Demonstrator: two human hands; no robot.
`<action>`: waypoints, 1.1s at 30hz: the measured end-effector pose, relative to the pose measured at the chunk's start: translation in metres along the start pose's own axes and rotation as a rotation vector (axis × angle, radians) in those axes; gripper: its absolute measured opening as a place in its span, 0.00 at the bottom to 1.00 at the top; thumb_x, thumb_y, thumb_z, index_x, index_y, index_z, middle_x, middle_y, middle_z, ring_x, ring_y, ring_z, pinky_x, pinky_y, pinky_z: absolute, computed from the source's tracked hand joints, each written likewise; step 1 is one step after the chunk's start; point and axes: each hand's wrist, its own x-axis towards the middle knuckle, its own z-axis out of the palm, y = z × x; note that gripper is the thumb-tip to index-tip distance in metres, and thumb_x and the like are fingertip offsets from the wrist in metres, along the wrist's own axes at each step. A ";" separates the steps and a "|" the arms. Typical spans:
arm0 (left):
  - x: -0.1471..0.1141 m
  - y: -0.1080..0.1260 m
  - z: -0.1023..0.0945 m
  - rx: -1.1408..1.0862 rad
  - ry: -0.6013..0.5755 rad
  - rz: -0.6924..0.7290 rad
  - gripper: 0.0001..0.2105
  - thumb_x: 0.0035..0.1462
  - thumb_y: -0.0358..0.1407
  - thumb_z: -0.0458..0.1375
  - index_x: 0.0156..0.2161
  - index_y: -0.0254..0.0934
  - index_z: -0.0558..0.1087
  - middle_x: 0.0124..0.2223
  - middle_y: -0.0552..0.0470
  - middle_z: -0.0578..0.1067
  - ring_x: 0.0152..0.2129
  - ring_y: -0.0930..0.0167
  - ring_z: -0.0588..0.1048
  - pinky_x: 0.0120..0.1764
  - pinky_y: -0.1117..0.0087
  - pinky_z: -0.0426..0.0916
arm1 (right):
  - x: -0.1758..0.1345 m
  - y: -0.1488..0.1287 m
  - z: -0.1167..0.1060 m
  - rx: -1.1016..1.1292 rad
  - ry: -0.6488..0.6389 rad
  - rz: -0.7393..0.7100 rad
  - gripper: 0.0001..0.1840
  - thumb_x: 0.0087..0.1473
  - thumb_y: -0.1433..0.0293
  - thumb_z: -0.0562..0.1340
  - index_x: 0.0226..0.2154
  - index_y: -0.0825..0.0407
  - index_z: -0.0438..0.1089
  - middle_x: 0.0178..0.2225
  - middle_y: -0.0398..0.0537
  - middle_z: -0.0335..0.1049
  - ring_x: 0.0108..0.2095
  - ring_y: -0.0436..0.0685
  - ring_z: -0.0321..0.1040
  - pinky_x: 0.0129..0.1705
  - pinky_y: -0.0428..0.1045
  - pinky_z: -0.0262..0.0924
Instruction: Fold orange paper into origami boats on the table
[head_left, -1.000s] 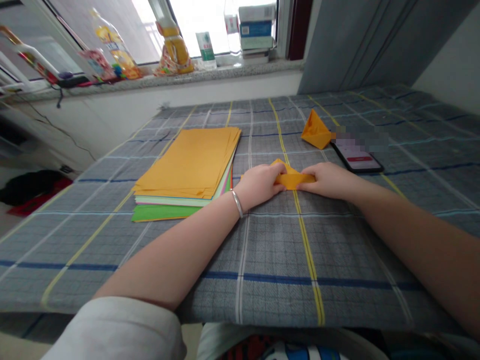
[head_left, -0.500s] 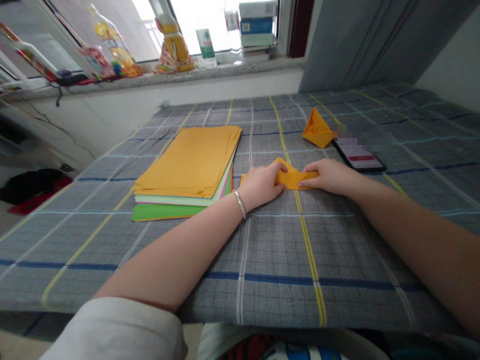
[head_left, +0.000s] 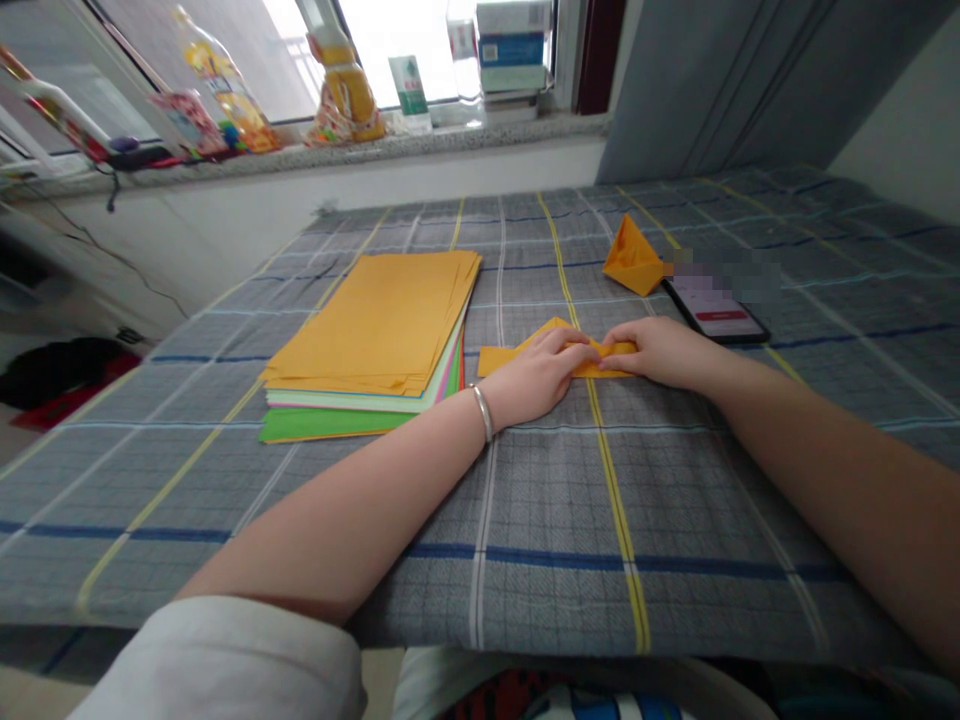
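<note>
A folded piece of orange paper [head_left: 496,361] lies on the plaid cloth, with a low peak along its far edge. Across its middle rests my left hand [head_left: 541,375], fingers stretched out and lying over the paper, their tips close to my right fingertips. The left thumb is hidden. My right hand [head_left: 660,350] is closed on the paper's right end, pinching it between thumb and fingers. Both hands cover much of the folds. Beyond the right hand stands an orange folded-paper shape [head_left: 634,262], pointed at the top and hollow in front.
A stack of coloured paper [head_left: 375,325], orange on top, lies to the left. A phone [head_left: 716,305] lies at the right behind my right hand. Bottles, a tube [head_left: 409,92] and boxes [head_left: 513,50] line the windowsill [head_left: 450,138]. The cloth's near edge is before me.
My left hand has slid right along the paper, its fingers straightening from a pinch and meeting the right fingertips. More of the paper's left end now shows. The right hand stays put.
</note>
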 end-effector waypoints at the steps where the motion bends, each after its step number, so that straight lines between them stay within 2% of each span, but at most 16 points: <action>1: 0.000 0.002 -0.003 0.011 -0.039 -0.006 0.18 0.66 0.26 0.47 0.57 0.36 0.69 0.61 0.39 0.66 0.60 0.66 0.65 0.64 0.57 0.61 | 0.000 0.000 0.000 0.001 -0.001 -0.013 0.12 0.54 0.56 0.64 0.32 0.47 0.77 0.31 0.47 0.78 0.33 0.60 0.73 0.35 0.52 0.61; 6: -0.001 0.013 -0.015 0.090 -0.237 0.001 0.21 0.68 0.37 0.50 0.64 0.43 0.66 0.71 0.44 0.56 0.68 0.62 0.56 0.69 0.52 0.52 | 0.000 0.003 0.001 -0.018 0.021 -0.060 0.10 0.53 0.59 0.64 0.33 0.47 0.75 0.32 0.46 0.78 0.34 0.59 0.72 0.36 0.52 0.60; 11: -0.001 0.017 -0.018 0.128 -0.351 -0.014 0.25 0.68 0.43 0.52 0.68 0.48 0.60 0.75 0.53 0.48 0.71 0.56 0.46 0.70 0.48 0.44 | 0.000 0.007 0.005 -0.010 0.058 -0.032 0.09 0.52 0.59 0.64 0.28 0.47 0.73 0.28 0.45 0.77 0.33 0.58 0.71 0.35 0.51 0.58; 14: -0.002 0.018 -0.018 0.151 -0.406 -0.030 0.26 0.69 0.44 0.49 0.70 0.50 0.56 0.75 0.56 0.46 0.72 0.55 0.44 0.69 0.44 0.42 | 0.000 0.008 0.004 -0.008 0.080 0.012 0.09 0.52 0.60 0.64 0.27 0.47 0.74 0.28 0.45 0.77 0.32 0.58 0.71 0.34 0.51 0.58; 19: -0.001 0.020 -0.016 0.192 -0.412 -0.046 0.28 0.70 0.46 0.47 0.72 0.48 0.52 0.76 0.54 0.45 0.72 0.55 0.43 0.68 0.41 0.40 | 0.000 0.011 0.001 0.032 0.093 0.049 0.10 0.52 0.59 0.65 0.31 0.47 0.76 0.32 0.46 0.79 0.35 0.60 0.73 0.37 0.52 0.62; 23: -0.001 0.021 -0.015 0.188 -0.419 -0.064 0.28 0.70 0.45 0.48 0.72 0.46 0.52 0.75 0.53 0.45 0.72 0.55 0.42 0.68 0.41 0.39 | -0.001 0.012 0.000 0.036 0.112 0.051 0.09 0.52 0.59 0.64 0.30 0.47 0.76 0.33 0.46 0.80 0.36 0.61 0.74 0.38 0.53 0.63; 29: -0.001 0.021 -0.015 0.190 -0.404 -0.063 0.28 0.70 0.46 0.48 0.72 0.45 0.53 0.75 0.52 0.47 0.73 0.58 0.43 0.69 0.45 0.36 | 0.001 0.015 0.003 0.008 0.129 0.036 0.09 0.53 0.59 0.64 0.31 0.46 0.75 0.34 0.46 0.79 0.37 0.61 0.74 0.39 0.53 0.63; 33: -0.001 0.020 -0.015 0.176 -0.401 -0.072 0.28 0.69 0.45 0.49 0.71 0.47 0.54 0.75 0.53 0.47 0.72 0.58 0.44 0.69 0.45 0.35 | 0.002 0.015 0.006 -0.019 0.136 0.017 0.08 0.54 0.60 0.63 0.31 0.46 0.74 0.33 0.46 0.79 0.37 0.61 0.73 0.37 0.53 0.61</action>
